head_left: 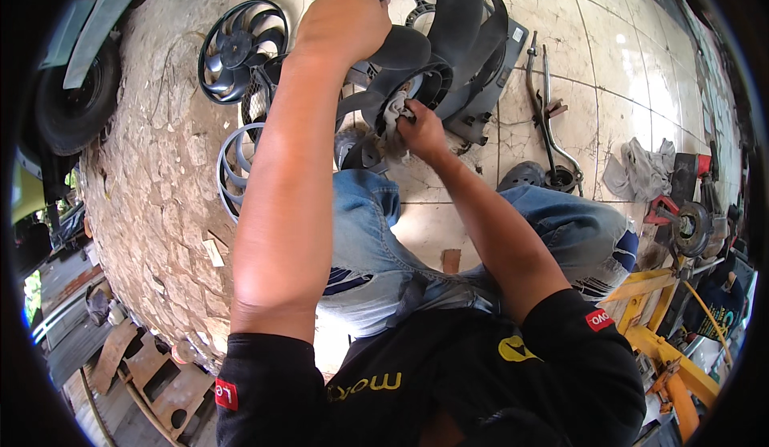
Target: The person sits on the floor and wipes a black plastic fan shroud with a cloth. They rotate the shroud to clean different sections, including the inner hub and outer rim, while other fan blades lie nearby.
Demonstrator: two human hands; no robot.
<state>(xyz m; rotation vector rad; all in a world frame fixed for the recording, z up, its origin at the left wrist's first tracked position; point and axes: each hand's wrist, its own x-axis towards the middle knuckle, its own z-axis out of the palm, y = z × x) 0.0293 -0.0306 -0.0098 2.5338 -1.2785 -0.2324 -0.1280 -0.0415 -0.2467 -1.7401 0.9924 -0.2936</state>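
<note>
A black radiator fan point(460, 14) with broad blades and an outer ring is held up, tilted, in front of me. My left hand point(344, 21) is closed round the edge of its ring at the upper left. Against the fan's hub, my right hand point(422, 130) pinches a crumpled whitish rag point(394, 114). The blades and ring partly cover a flat dark panel point(511, 50) behind the fan. Left of my forearm lies a second black fan point(235, 48) in its ring. Below it, another fan ring point(230, 176) is partly hidden by the forearm.
Metal rods point(545, 110) lie on the tiles to the right. Beyond them are a grey cloth point(641, 168) and a red-and-dark tool point(665, 209). A yellow metal frame point(673, 359) stands at lower right. Rough stone ground and a tyre point(78, 102) are on the left.
</note>
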